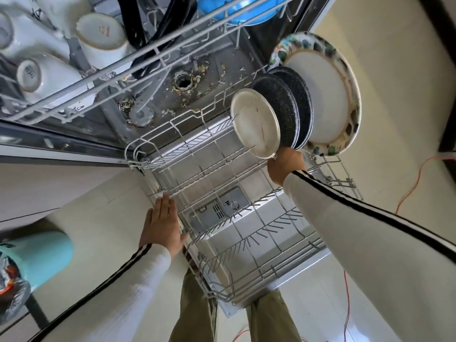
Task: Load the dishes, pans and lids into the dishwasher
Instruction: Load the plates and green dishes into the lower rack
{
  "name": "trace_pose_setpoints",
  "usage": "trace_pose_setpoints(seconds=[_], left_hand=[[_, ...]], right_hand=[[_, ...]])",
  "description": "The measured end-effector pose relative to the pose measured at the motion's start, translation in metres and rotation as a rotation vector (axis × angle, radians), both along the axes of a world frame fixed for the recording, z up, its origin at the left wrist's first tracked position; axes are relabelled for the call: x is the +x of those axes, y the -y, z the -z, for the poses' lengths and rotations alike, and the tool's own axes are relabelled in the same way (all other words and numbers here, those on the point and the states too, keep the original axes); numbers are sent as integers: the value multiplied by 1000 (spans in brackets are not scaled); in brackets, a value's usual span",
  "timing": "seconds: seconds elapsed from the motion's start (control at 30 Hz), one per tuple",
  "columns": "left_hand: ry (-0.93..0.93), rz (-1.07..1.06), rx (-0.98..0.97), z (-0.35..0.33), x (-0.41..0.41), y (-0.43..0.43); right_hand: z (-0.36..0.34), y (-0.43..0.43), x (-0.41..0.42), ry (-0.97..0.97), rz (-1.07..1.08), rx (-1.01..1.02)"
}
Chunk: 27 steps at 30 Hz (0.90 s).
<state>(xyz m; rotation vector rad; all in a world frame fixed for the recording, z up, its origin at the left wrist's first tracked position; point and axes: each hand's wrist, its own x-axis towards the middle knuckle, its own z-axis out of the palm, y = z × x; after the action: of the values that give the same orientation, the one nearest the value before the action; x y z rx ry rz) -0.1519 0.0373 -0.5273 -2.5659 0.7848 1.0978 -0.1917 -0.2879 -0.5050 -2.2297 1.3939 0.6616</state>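
White, speckled-black and floral plates [256, 124] clamped in right grip [286, 166]; left grip [160, 223] spread flat.

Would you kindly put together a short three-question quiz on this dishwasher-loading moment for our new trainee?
1. True or false: the left hand grips a mug.
2. The right hand holds a stack of plates. Which plate is at the front, nearest the camera? A) small white B) floral-rimmed C) dark speckled
3. Fill in: the bowl in the upper rack is ____.
Key: 1 false, it lies flat on the lower rack's edge; 2 A; 3 blue.
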Motion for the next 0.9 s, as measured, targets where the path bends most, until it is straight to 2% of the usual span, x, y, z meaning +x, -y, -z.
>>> trace_pose_setpoints(seconds=[0.17,0.3,0.5,0.6,0.73,0.9], left_hand=[[30,-45,-71,-33,-4,1],[26,-23,-121,-92,-15,6],[15,98,-146,-217,-50,-4],[26,136,-203,-277,-68,-13],[101,130,-278,-340,-86,-38],[236,69,-355,-382,-105,-93]], right_hand=[[-41,-16,-26,-43,14,40],[-111,-49,-57,-24,-4,80],[-252,-124,-112,155,-219,-8],[-309,-160,-130,176,-323,-69],[-362,-211,-152,227,-419,-81],[-394,-268,-167,308,-548,-95]])
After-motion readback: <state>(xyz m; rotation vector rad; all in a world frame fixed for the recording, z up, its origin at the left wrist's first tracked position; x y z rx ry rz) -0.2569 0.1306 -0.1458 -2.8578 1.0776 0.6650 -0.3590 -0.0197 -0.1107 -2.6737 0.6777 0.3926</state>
